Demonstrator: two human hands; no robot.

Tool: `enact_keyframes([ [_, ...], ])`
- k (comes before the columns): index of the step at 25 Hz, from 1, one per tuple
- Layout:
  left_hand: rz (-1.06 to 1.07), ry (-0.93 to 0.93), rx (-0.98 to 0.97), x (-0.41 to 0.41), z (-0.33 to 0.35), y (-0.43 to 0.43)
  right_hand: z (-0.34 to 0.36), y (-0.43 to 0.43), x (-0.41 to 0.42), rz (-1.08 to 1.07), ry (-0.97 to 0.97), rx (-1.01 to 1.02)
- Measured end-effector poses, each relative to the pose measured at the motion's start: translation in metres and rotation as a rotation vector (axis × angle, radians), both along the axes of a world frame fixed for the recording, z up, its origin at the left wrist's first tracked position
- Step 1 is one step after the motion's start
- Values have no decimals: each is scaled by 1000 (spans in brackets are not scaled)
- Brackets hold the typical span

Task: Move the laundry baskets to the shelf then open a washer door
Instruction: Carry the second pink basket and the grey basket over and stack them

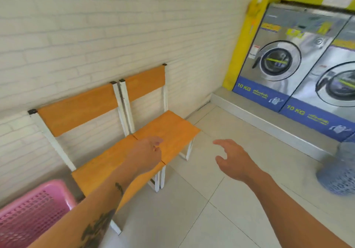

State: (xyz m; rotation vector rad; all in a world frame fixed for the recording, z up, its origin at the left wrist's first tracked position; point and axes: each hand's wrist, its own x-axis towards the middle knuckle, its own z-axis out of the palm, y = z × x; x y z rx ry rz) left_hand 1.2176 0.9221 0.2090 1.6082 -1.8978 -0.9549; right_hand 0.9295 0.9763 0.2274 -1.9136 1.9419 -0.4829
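A pink laundry basket (28, 215) stands on the floor at the bottom left, beside the chairs. A blue-grey laundry basket (338, 172) stands on the floor at the right edge, in front of the washers. Two silver front-loading washers are at the upper right; the nearer-left washer (276, 63) has its round door shut, and so has the second washer (342, 86). My left hand (146, 155) hovers over the chair seats with fingers loosely curled, holding nothing. My right hand (234, 161) is stretched out over the floor tiles, fingers relaxed and empty.
Two orange chairs (169, 130) with white frames stand side by side against the white brick wall. A raised grey step (269, 124) runs under the washers. A yellow pillar (245, 36) borders the washers on the left. Pale floor tiles fill the middle.
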Motion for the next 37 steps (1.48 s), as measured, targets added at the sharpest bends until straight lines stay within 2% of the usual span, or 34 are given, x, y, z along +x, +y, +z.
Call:
enact_keyframes([
  [6, -307, -18, -137, -188, 30, -51, 23, 31, -154, -307, 58, -89],
  [10, -467, -118, -228, -325, 32, -83, 23, 37, -255, -461, 84, -84],
  [17, -705, -182, -269, -563, 27, -152, 29, 14, -437, -729, 111, -61],
  [23, -857, -194, -353, -756, 37, -159, 33, 27, -593, -928, 98, -94],
  [28, -861, -211, -410, -908, 17, -139, 17, 40, -751, -944, 48, -85],
  [37, -800, -192, -306, -1125, -1, -120, 16, 53, -1003, -888, -22, -42],
])
